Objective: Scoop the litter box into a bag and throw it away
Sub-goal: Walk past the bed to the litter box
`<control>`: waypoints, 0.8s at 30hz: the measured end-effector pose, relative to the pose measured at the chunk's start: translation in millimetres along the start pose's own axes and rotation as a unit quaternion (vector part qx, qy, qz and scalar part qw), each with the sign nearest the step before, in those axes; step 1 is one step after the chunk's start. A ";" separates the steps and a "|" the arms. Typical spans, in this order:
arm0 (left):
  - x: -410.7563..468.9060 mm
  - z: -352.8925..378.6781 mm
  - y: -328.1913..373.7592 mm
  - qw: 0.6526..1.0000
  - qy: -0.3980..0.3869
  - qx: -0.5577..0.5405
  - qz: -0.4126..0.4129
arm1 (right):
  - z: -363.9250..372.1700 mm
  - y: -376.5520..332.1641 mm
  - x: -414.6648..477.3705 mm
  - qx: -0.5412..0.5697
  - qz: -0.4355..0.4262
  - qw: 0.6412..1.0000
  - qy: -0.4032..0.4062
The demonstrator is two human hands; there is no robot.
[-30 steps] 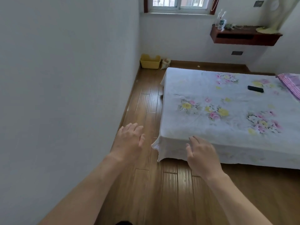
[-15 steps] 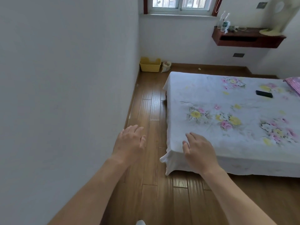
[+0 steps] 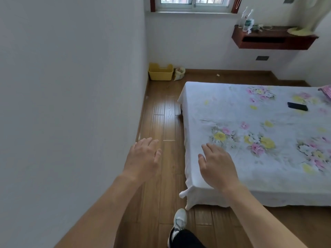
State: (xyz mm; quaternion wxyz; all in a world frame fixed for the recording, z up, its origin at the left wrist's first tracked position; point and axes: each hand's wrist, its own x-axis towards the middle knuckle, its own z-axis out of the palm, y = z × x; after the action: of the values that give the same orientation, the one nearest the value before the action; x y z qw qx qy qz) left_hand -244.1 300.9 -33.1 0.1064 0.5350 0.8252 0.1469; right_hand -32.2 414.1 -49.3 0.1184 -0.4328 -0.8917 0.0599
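Cannot see into the yellow litter box [image 3: 160,74], far left corner of the wood floor [image 3: 161,122], against the left wall; only outer wall and notched rim in view, contents not made out. Just right of it a small pale bag [image 3: 179,73], top open, contents too small to tell. Window [image 3: 193,2] cut off by the top edge; pink cloth [image 3: 326,90] cut off at right. Noted left hand [image 3: 143,158] and right hand [image 3: 216,163] out in front, near, backs up, fingers straight and slightly spread, holding nothing; left over the floor, right over the near left corner of the floral bed [image 3: 232,108], contact unclear. Both well apart from the litter box. Dark phone [image 3: 297,106] flat on the bed, far right. One shoe [image 3: 180,221] at the bottom edge, leg partly out of frame
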 end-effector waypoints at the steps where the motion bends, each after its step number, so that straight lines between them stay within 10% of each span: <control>1: 16.4 -0.6 -0.8 1.000 0.001 0.002 0.000 | 3.6 3.6 16.9 0.001 -0.003 1.000 0.000; 24: 396.6 -36.9 -59.7 0.999 0.030 0.019 -0.028 | 62.6 42.2 427.5 -0.021 -0.025 0.999 0.000</control>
State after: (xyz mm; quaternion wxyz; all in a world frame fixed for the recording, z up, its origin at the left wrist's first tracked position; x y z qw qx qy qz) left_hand -467.8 635.8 -27.2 0.0758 0.5086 0.8455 0.1440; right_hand -272.0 776.0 -50.5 0.1107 -0.4124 -0.9035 0.0377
